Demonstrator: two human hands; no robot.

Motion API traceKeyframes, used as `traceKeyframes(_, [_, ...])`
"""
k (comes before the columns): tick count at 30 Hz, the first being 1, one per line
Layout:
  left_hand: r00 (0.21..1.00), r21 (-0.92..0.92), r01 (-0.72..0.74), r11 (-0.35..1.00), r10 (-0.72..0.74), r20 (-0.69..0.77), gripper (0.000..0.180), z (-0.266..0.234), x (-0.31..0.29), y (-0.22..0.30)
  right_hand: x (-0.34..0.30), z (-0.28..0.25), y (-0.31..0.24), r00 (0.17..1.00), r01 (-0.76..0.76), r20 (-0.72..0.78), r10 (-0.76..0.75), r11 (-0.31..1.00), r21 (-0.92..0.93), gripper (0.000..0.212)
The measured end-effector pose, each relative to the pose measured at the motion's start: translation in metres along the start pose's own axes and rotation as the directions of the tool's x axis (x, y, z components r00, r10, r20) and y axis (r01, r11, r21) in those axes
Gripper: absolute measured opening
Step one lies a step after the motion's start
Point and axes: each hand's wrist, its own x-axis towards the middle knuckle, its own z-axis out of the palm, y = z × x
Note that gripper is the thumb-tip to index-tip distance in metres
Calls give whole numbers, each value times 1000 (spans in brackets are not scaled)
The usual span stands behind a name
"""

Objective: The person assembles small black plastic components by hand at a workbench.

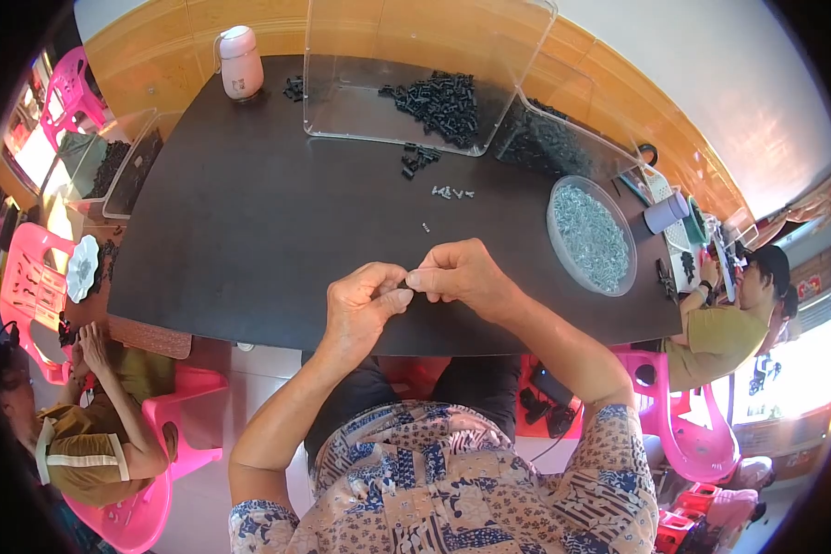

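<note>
My left hand [365, 300] and my right hand [459, 271] meet fingertip to fingertip above the near edge of the dark table [277, 231]. The left thumb and fingers pinch a small black part, mostly hidden by the fingertips. My right hand is closed in a pinch against it; whatever it grips is too small to make out. Beyond the hands lies one tiny silvery piece [426, 227]. Farther back are several small silvery pieces [452, 193] and a little heap of black parts [419, 161].
A clear bin [342, 92] holds a pile of black parts [439, 106]. To the right stand another clear bin [545, 138] and a round tub [632, 245] full of small shiny pieces. A pink bottle [241, 65] stands back left. Seated people [111, 429] [725, 323] work on both sides.
</note>
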Motion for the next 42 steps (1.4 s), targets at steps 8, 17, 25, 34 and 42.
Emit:
traceKeyframes(8, [996,61,-77,995,80,-39,17,-9,6,0,65,-48,36,895,193,-357,-266,955,-226,14])
traceKeyframes(17, [995,-9,1,1000,-2,-103,16,-8,6,-3,129,-75,38,756,248,-272,-595,646,-722,13])
traceKeyframes(25, [991,-53,36,998,-43,-125,16,-9,8,-7,154,-62,39,615,412,81,-785,233,-881,8])
traceKeyframes(34, [991,-41,46,998,-51,-121,14,-9,7,-5,144,-54,27,660,380,354,-663,-112,-918,2])
traceKeyframes(42, [990,-114,57,992,-71,-118,17,-8,7,-7,137,-61,30,600,408,227,-767,50,-912,11])
